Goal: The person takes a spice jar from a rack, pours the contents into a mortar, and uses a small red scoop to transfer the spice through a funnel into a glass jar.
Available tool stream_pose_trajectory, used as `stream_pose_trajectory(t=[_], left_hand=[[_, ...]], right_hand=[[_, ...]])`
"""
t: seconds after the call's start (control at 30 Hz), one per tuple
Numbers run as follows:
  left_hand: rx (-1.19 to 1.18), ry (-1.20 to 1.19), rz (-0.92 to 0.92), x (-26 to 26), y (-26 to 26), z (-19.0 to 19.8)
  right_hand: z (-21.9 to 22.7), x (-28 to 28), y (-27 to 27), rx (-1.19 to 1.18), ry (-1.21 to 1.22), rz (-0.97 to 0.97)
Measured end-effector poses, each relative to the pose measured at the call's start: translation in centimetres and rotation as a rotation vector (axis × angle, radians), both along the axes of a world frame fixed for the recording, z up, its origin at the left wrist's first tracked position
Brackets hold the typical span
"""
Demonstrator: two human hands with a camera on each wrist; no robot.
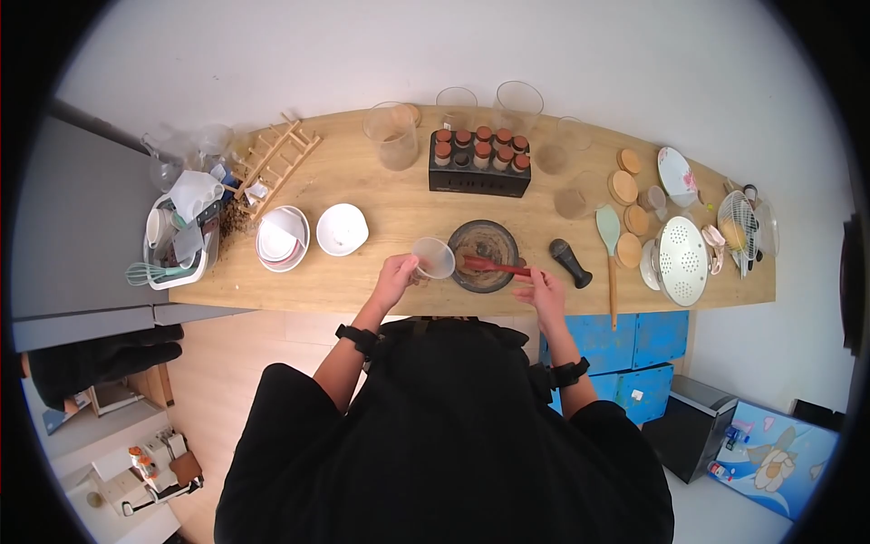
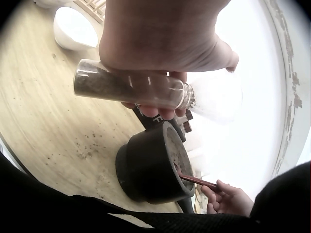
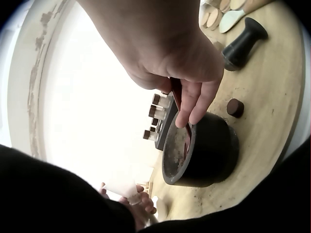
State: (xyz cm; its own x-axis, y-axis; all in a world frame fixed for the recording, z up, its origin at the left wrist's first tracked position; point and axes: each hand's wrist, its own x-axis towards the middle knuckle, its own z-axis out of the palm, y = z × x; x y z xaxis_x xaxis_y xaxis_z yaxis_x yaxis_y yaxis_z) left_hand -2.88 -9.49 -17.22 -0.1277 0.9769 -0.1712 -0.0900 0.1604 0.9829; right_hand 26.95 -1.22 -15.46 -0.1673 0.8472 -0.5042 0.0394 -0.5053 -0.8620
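Note:
The left hand (image 1: 396, 279) (image 2: 165, 43) grips a glass vial (image 2: 99, 83) with dark powder inside. A translucent funnel (image 1: 433, 258) (image 2: 218, 97) sits at the vial's mouth, just left of the mortar in the head view. Between its thumb and fingers, the right hand (image 1: 544, 295) (image 3: 170, 53) pinches the handle of a red utensil (image 1: 507, 267) (image 2: 200, 181), whose head is inside the dark mortar (image 1: 512, 243) (image 2: 150, 167) (image 3: 216, 150). Brown powder coats the mortar's inside. A dark cap (image 3: 235, 108) lies beside the mortar in the right wrist view.
Right of the mortar lies a black pestle (image 1: 570, 263), then a green spatula (image 1: 609, 231) and a white colander (image 1: 682, 261). Behind stands a black rack (image 1: 480, 181) of capped vials, near glass containers (image 1: 391, 140). White bowls (image 1: 343, 229) and a wooden rack (image 1: 279, 161) are left.

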Motion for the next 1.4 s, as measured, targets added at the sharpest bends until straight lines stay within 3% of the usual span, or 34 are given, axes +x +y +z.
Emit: stream_pose_trajectory(t=[0.3,0.5,0.57,0.6,0.67,0.8,0.9,0.97,1.0,1.07,1.2,1.27,1.4], left_hand=[[-0.075,0.105,-0.026,-0.3,0.5,-1.8],[-0.064,0.193,-0.059,0.1,1.2,-2.4],[0.018,0.195,-0.095,0.4,1.6,-1.5],[0.018,0.195,-0.099,0.9,1.7,-0.9],[0.059,0.152,-0.129,1.7,2.2,0.8],[0.118,0.043,-0.171,1.8,2.4,1.0],[0.119,0.052,-0.186,1.9,2.6,1.1],[0.127,-0.075,-0.192,1.7,2.5,1.2],[0.127,-0.073,-0.187,1.6,2.4,1.3],[-0.093,-0.432,-0.033,1.8,2.6,3.0],[-0.124,-0.698,-0.009,1.5,3.4,7.4],[0.125,-1.093,-0.284,1.4,3.9,7.7],[0.145,-1.181,-0.360,1.8,5.0,8.0]], right_hand=[[0.2,1.2,0.2,-0.061,0.108,-0.049],[6.6,0.8,-0.5,0.136,0.124,-0.045],[9.6,-1.2,-1.6,0.417,-0.015,0.140],[10.2,-1.7,-2.3,0.417,-0.017,0.136],[11.2,-2.2,-3.4,0.807,-0.341,0.450],[13.6,-2.0,-3.2,0.785,-0.317,0.376],[14.4,-2.0,-2.8,0.815,-0.364,0.521],[14.4,-1.7,-2.6,0.778,-0.307,0.302],[14.7,-1.5,-2.5,0.779,-0.303,0.305],[15.5,-1.0,-2.1,0.772,-0.176,0.104],[17.0,-1.1,-2.7,0.775,-0.061,0.061],[17.1,-1.4,-2.7,0.767,-0.061,0.070],[17.0,-1.4,-2.5,0.742,-0.043,0.039]])
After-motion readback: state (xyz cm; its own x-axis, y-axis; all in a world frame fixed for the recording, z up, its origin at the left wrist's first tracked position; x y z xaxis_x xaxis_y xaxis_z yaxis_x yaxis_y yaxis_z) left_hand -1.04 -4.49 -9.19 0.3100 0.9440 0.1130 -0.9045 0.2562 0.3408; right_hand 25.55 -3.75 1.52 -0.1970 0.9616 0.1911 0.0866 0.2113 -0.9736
